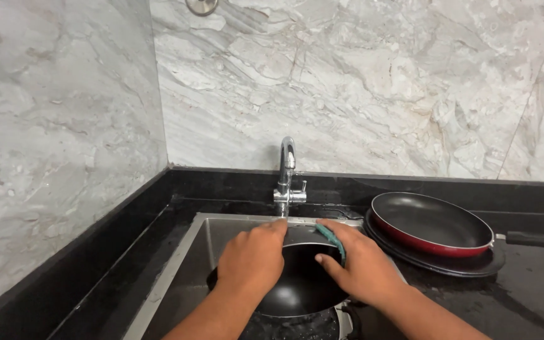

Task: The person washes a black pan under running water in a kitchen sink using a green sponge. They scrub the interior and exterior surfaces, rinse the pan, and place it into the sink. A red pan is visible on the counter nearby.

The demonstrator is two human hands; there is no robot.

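Note:
A black round pan (303,286) sits tilted in the steel sink (187,277). My left hand (252,261) grips the pan's far left rim, fingers curled over the edge. My right hand (360,264) presses a green scrub pad (332,238) against the pan's right inner side; only the pad's edge shows above my fingers. The pan's lower part is hidden by my forearms.
A chrome tap (286,176) stands behind the sink. On the black counter at right, a red frying pan with dark inside (432,223) rests on a flat black griddle (467,264) with a black handle (539,240). Marble walls rise behind and at left.

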